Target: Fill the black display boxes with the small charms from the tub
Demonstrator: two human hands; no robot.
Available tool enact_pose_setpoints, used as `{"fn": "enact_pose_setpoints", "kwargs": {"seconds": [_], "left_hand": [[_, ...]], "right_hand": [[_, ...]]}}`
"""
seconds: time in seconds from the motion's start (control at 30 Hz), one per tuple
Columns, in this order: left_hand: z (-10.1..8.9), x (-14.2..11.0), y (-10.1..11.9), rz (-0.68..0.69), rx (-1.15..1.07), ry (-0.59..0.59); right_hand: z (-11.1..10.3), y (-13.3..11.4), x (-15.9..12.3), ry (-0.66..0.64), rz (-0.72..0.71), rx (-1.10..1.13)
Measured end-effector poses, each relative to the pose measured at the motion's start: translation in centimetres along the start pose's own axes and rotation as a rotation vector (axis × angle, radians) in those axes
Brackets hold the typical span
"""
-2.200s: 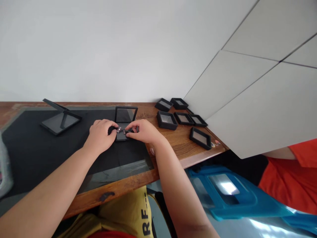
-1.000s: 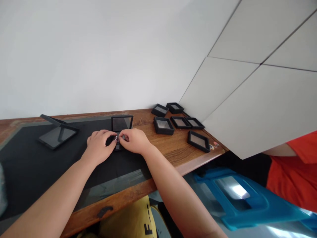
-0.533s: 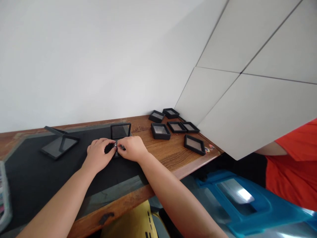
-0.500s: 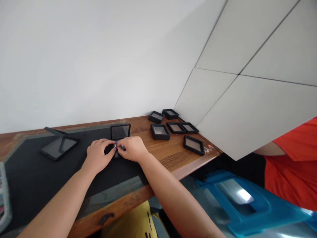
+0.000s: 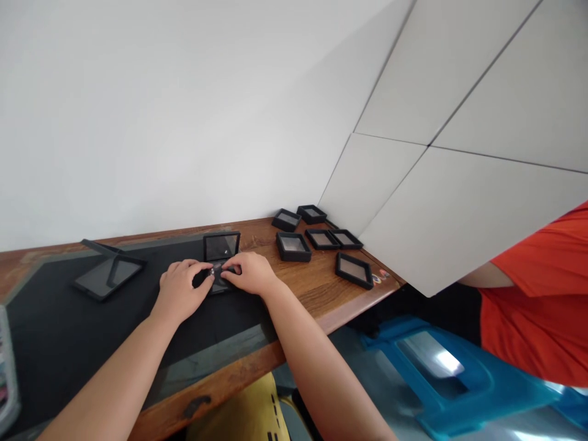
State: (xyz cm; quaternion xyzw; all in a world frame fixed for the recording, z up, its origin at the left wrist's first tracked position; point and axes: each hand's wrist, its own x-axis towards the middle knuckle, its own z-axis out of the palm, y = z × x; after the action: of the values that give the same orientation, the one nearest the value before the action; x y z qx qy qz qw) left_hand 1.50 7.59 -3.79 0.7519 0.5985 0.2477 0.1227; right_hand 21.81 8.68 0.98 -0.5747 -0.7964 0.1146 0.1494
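Note:
Two halves of a small black display frame stand hinged apart on the black mat, its upright clear-windowed lid [image 5: 221,246] behind my fingers and its lower half [image 5: 220,285] lying flat beneath them. My left hand [image 5: 184,285] pinches a small shiny metallic piece [image 5: 212,272] between thumb and forefinger over the lower half's left side; its kind is too small to make out. From the right, my right hand [image 5: 248,272] rests at the same lower half. Its thumb and forefinger are slightly apart, with nothing visible between them.
Another black frame [image 5: 109,277] lies unfolded on the black mat [image 5: 92,324] to the left. Several black frames [image 5: 294,246] sit at the table's right end beside a white partition [image 5: 413,208]. A light-rimmed container [image 5: 10,380] shows at the left edge. A person in an orange top [image 5: 542,294] is beyond the partition, near a blue plastic stool [image 5: 459,380].
My right thumb and forefinger have moved apart from the shiny piece, and more of the lower half shows. My left hand keeps its pinch. The view has shifted slightly.

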Motion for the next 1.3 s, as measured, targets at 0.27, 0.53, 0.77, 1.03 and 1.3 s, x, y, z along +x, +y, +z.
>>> {"fn": "enact_pose_setpoints", "kwargs": {"seconds": [0.27,0.53,0.77,1.03,1.3], "left_hand": [[-0.1,-0.1,0.4,-0.003,0.038,-0.01],[-0.2,0.0,0.5,-0.009,0.042,-0.016],[-0.4,0.1,0.7,-0.04,0.05,-0.036],[-0.3,0.1,0.5,-0.052,0.036,-0.047],[-0.6,0.1,0.6,-0.058,-0.008,-0.048]], "right_hand": [[0.6,-0.5,0.3,0.023,0.054,0.011],[1.0,-0.8,0.8,-0.001,0.01,0.006],[1.2,-1.3,1.1,0.017,0.007,0.005],[2.0,0.2,1.6,0.149,-0.116,0.259],[1.5,1.3,1.5,0.137,-0.137,0.507]]}}
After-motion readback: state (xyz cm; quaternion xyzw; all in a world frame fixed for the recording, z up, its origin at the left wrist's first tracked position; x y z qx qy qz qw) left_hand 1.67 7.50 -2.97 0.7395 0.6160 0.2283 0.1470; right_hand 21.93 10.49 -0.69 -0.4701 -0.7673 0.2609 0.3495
